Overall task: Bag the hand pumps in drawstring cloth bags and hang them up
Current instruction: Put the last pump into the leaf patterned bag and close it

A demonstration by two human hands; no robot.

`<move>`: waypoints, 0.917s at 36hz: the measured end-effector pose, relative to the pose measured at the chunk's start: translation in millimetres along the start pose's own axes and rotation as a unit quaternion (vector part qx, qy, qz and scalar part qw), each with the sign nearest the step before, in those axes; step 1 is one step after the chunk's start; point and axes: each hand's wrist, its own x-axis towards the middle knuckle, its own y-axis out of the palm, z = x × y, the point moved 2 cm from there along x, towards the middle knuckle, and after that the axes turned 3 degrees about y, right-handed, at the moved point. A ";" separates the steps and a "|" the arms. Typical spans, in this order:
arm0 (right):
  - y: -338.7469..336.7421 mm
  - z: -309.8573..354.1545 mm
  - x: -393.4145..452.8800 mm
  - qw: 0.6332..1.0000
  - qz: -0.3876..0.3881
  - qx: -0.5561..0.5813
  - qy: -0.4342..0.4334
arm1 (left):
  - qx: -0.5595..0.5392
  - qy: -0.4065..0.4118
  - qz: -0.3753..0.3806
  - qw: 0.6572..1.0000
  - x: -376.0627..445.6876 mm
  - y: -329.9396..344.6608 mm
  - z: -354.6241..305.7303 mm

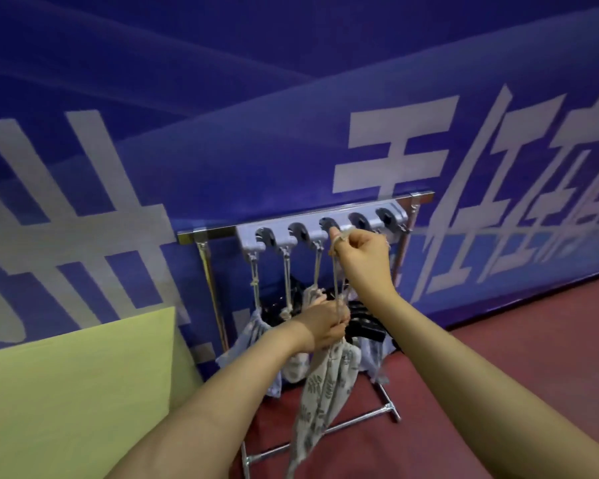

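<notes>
A metal rack (320, 432) stands on the floor (498, 375) against the banner wall (222, 98) behind it. Across the rack's top rail sits a hook holder (320, 224) with five clips in a row. From the three leftmost hooks hang drawstring bags (258, 331) by their cords. The right hand (363, 252) is up at the holder, between the third and fourth clips, pinching a cord (336, 271) that runs down to the left hand (325, 324), which grips the neck of a drawstring cloth bag (320, 388) hanging in front of the rack. A worktop (73, 392) lies left of the rack.
</notes>
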 end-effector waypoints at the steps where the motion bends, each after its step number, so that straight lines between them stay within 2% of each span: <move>1: -8.3 -9.0 0.6 1.000 -0.005 -0.007 0.005 | -0.009 0.009 0.012 1.000 10.3 7.1 -2.3; 12: -112.8 -88.0 27.5 0.995 -0.050 -0.035 0.077 | -0.115 0.028 0.051 0.992 118.7 69.7 -65.0; 16: -144.3 -102.2 39.2 0.994 -0.050 -0.016 0.099 | -0.211 -0.010 0.040 0.977 148.0 84.2 -75.4; 24: -186.3 -123.1 58.0 0.986 -0.060 -0.025 0.151 | -0.272 -0.046 0.068 0.959 193.6 91.1 -96.9; 26: -190.4 -129.2 64.2 0.983 -0.066 -0.036 0.169 | -0.287 -0.071 0.043 0.954 204.6 95.1 -95.0; 30: -192.6 -140.2 76.4 0.979 -0.061 -0.022 0.194 | -0.278 -0.121 -0.115 0.946 217.1 93.9 -86.2; 31: -192.1 -143.1 79.2 0.978 -0.057 -0.021 0.198 | -0.293 -0.136 -0.143 0.935 218.5 91.4 -83.6; 32: -190.8 -146.0 81.6 0.978 -0.052 -0.023 0.201 | -0.359 -0.146 -0.149 0.910 219.2 87.9 -82.7; 33: -189.3 -149.1 83.7 0.977 -0.047 -0.025 0.206 | -0.447 -0.146 -0.159 0.868 219.0 82.4 -85.4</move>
